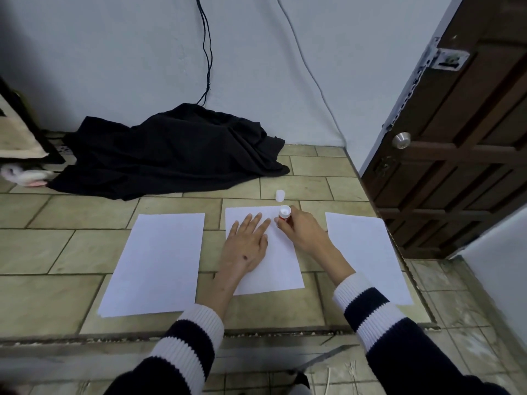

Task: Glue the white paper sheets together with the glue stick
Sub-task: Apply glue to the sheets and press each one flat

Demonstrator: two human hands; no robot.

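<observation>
right hand (302, 232) grips cylindrical glue stick (284, 214); left hand (246, 242) flat on smooth middle sheet (281, 266).

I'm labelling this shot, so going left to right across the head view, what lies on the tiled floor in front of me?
Left white paper sheet → flat left hand pressing the middle white paper sheet → right hand gripping the red glue stick → right white paper sheet.
</observation>
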